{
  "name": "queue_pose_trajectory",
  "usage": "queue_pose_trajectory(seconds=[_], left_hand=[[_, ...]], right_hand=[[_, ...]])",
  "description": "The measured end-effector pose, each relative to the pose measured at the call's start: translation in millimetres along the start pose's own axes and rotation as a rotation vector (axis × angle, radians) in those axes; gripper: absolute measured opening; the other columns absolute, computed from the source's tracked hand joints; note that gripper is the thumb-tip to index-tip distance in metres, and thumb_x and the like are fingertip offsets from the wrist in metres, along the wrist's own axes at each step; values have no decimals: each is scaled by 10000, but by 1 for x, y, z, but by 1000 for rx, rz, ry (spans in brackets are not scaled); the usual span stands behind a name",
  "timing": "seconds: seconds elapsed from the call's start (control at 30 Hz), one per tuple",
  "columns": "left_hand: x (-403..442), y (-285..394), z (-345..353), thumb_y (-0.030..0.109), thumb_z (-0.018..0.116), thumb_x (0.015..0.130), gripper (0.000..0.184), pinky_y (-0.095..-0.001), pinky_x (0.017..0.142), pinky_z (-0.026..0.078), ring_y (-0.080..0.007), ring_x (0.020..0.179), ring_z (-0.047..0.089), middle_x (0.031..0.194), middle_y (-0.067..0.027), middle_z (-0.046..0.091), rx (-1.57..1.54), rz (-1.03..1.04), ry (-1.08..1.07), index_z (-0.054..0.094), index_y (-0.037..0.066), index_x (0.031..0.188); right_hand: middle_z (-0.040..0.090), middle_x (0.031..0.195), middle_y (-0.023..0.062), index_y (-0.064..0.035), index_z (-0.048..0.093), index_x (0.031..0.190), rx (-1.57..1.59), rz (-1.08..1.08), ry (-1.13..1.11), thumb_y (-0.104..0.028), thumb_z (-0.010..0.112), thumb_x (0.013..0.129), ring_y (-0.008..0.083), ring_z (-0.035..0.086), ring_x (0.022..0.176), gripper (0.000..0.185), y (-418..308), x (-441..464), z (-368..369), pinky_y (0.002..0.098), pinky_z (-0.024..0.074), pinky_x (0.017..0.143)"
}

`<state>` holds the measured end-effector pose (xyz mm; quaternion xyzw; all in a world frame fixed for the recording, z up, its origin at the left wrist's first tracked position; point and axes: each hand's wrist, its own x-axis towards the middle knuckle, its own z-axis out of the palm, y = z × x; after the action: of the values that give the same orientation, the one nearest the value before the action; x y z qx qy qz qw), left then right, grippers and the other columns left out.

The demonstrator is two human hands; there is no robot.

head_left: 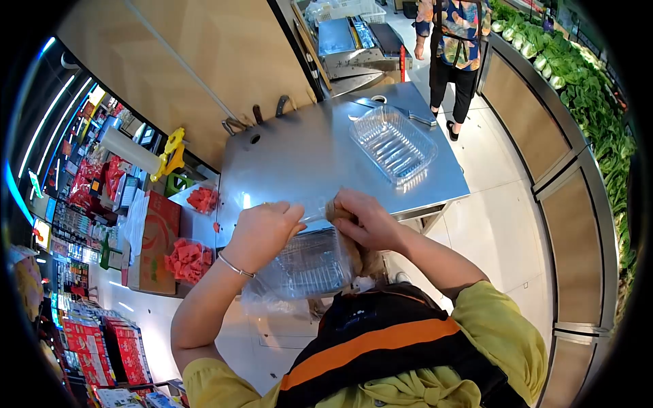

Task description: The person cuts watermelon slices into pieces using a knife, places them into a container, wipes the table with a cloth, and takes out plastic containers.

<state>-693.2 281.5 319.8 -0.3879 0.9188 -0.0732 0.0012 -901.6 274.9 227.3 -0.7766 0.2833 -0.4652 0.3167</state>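
Close to my body, a clear plastic bag [262, 279] surrounds a stack of clear plastic trays [309, 262]. My left hand [266, 234] is closed on the bag's upper edge on the left, with a bracelet at its wrist. On the other side, my right hand [364, 219] grips the bag's edge with bent fingers. Some crumpled brown material [364, 258] hangs beneath the right hand; its kind cannot be made out. Farther back on the metal table [292, 160] lies a single clear plastic tray [394, 144], apart from both hands.
Behind the lone tray lies a knife [418, 117], beside a roll of tape [379, 99]. Bags of red pieces [189, 260] and a red carton [160, 238] stand to the left. A person [459, 54] is at the back right, near shelves of leafy vegetables [585, 88].
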Motion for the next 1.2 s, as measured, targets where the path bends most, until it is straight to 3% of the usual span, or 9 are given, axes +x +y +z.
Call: queue_pose_trajectory(seconds=[0.07,0.17,0.27,0.33,0.53,0.6,0.73,0.83,1.2], left_hand=[[11,10,-11,279,618,793,250,-400,559,456,-313,636,574,694,-108,558,-33,1,163,481,77,847],[25,6,-7,258,617,795,260,-424,566,449,-338,660,576,727,-126,571,-40,-81,133,463,74,896],[24,2,-7,242,617,797,252,-431,561,442,-345,667,575,719,-132,572,-79,-121,129,452,71,880],[24,-2,-8,237,617,797,252,-433,558,439,-349,670,574,711,-136,571,-110,-118,138,446,69,871],[20,-11,-5,248,634,790,279,-432,543,426,-369,665,554,673,-157,552,-82,-125,120,431,62,837],[20,-20,-20,259,651,781,301,-429,539,423,-371,663,552,657,-161,551,-86,-271,141,429,60,823],[13,-30,-18,255,646,790,281,-414,551,428,-363,664,551,668,-142,546,-95,-293,117,449,56,809],[8,-33,-17,239,636,795,233,-403,563,433,-343,680,549,711,-109,535,-52,-95,229,482,68,834],[10,-27,-39,187,634,787,175,-391,583,450,-312,714,577,776,-91,568,-26,-73,114,515,69,840]], right_hand=[[495,760,154,-27,484,851,-1,-18,-3,-76,599,785,359,491,726,142,-13,15,-2,399,403,643],[506,768,165,-22,486,870,38,-45,36,-79,591,795,370,499,730,140,-22,30,-3,405,404,639],[512,767,165,-18,486,882,115,115,60,-83,572,816,349,503,709,126,-25,27,5,390,406,630],[501,703,83,-18,491,901,195,96,95,-88,541,843,161,448,633,104,-10,21,13,295,394,590],[472,682,99,-11,484,869,169,131,145,-53,577,807,194,431,601,119,7,-1,32,299,387,567],[467,683,119,-6,481,854,164,173,140,-56,597,793,222,442,599,140,13,-7,39,308,389,559],[465,684,86,-12,478,843,298,212,86,-63,603,789,159,437,605,146,23,-12,47,294,387,554],[465,684,79,-17,477,844,300,153,64,-67,602,793,147,438,609,144,21,-5,42,293,386,553],[520,764,139,-32,468,926,204,134,70,-117,604,822,225,459,648,191,-12,33,31,327,397,596]])
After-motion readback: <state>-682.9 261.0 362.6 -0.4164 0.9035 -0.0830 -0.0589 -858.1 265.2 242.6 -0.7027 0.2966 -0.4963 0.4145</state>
